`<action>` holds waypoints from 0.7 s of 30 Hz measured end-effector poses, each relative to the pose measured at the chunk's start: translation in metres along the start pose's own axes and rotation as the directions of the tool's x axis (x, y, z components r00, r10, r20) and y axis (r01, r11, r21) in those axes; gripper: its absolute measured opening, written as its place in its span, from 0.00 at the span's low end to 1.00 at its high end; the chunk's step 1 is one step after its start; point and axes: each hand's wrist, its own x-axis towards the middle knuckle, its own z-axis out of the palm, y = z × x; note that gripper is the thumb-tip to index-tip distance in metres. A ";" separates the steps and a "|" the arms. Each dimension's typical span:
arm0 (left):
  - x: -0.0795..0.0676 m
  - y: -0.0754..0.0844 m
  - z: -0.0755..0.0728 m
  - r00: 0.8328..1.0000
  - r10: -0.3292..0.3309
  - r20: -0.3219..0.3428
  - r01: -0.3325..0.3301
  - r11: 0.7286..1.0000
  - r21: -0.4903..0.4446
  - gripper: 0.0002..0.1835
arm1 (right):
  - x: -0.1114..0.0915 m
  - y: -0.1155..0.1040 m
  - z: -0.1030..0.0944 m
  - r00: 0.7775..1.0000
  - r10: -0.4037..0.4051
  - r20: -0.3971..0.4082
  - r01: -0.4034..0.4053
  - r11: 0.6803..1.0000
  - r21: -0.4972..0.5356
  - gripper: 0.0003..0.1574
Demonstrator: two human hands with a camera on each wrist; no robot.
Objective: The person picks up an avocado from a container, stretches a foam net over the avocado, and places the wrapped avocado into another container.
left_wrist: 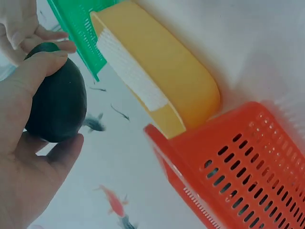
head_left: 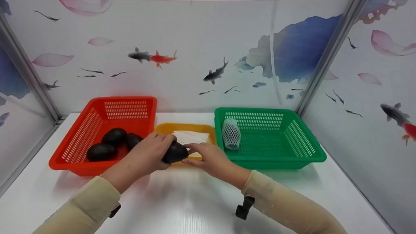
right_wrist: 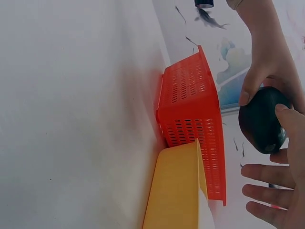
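In the head view my left hand [head_left: 148, 151] grips a dark avocado [head_left: 175, 152], thumb and fingers wrapped round its wide part. In the left wrist view the thumb lies along the avocado [left_wrist: 59, 105] and fingertips support the underside. My right hand [head_left: 213, 157] is at the avocado's free end, its thumb and index finger close on either side of the tip. The right wrist view shows the other right fingers [right_wrist: 269, 195] straight and spread. Several more dark avocados [head_left: 102, 152] lie in the red basket [head_left: 73, 167], partly hidden by the left hand.
Between the baskets stands a yellow tray [head_left: 161, 127] with white foam netting [head_left: 191, 136]. At right is a green basket [head_left: 269, 159] holding a white foam-net-covered piece [head_left: 231, 134] against its left side. Printed walls enclose the white table [head_left: 195, 208] at the back and sides.
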 end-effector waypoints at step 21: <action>-0.011 -0.011 0.020 0.993 0.027 0.112 0.031 0.872 -0.489 0.37 | -0.009 0.019 0.013 1.000 0.005 0.024 -0.006 0.999 0.040 0.26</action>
